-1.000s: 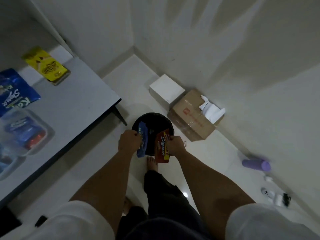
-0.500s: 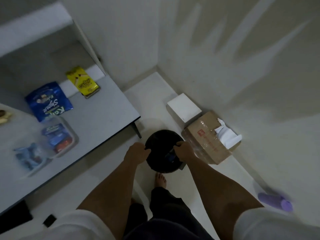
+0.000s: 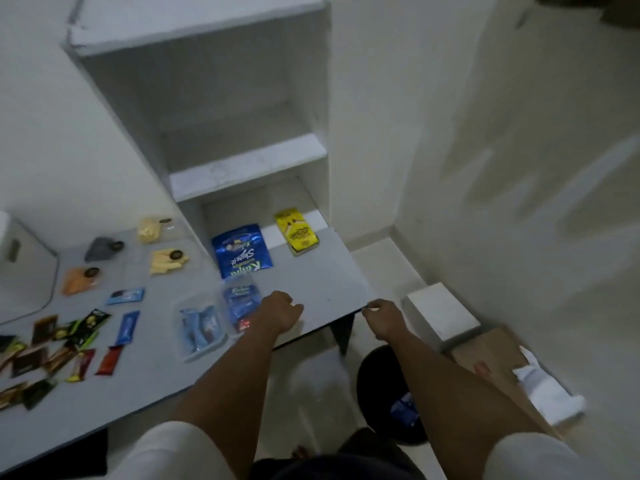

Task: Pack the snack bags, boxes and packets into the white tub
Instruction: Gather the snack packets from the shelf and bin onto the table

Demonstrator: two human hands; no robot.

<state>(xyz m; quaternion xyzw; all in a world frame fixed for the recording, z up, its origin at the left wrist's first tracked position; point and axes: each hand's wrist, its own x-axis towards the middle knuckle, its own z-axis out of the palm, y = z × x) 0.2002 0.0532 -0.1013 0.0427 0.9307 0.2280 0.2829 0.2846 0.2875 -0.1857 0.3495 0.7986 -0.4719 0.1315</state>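
Now both hands hover empty with fingers curled, the left hand (image 3: 280,308) over the tabletop (image 3: 311,282), the right hand (image 3: 381,315) just off its corner.

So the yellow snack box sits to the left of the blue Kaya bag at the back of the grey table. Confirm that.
Not quite. The head view shows the yellow snack box to the right of the blue Kaya bag, not the left. The rest holds: both lie at the back of the grey table, under the white shelf.
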